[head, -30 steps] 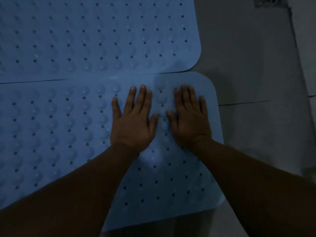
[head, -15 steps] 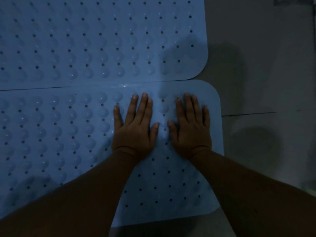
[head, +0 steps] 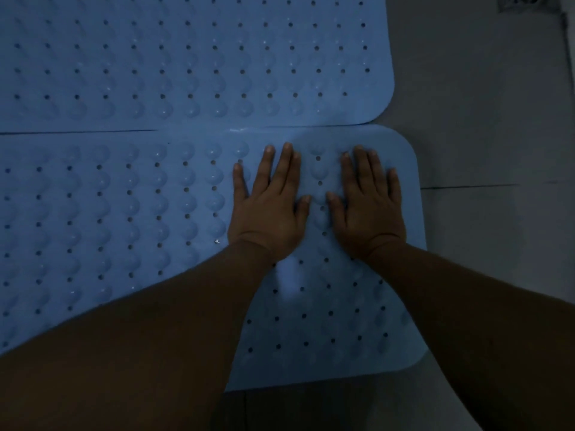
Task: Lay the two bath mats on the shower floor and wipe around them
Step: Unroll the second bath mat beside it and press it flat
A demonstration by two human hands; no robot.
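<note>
Two blue bath mats lay flat on the grey floor (head: 485,119), side by side with their long edges meeting along a thin dark seam; near the right end the edges seemed to touch or slightly overlap, though the dim light made it hard to tell which. The far mat (head: 193,57) filled the upper part of the view, the near mat (head: 109,219) the lower, and both were covered in rows of small holes and round bumps, with rounded corners at their right ends. Both hands rested palm down on the near mat close to its far right corner, holding nothing. The left hand (head: 269,206) had its fingers spread and straight, tips just short of the seam. The right hand (head: 367,206) lay just beside it, fingers likewise apart, its little finger near the mat's right edge. The thumbs pointed toward each other without touching. Bare forearms ran down to the lower frame. A dark grout line (head: 466,186) crossed the floor right of the mats, and a drain grate (head: 525,0) showed at the top right corner
</note>
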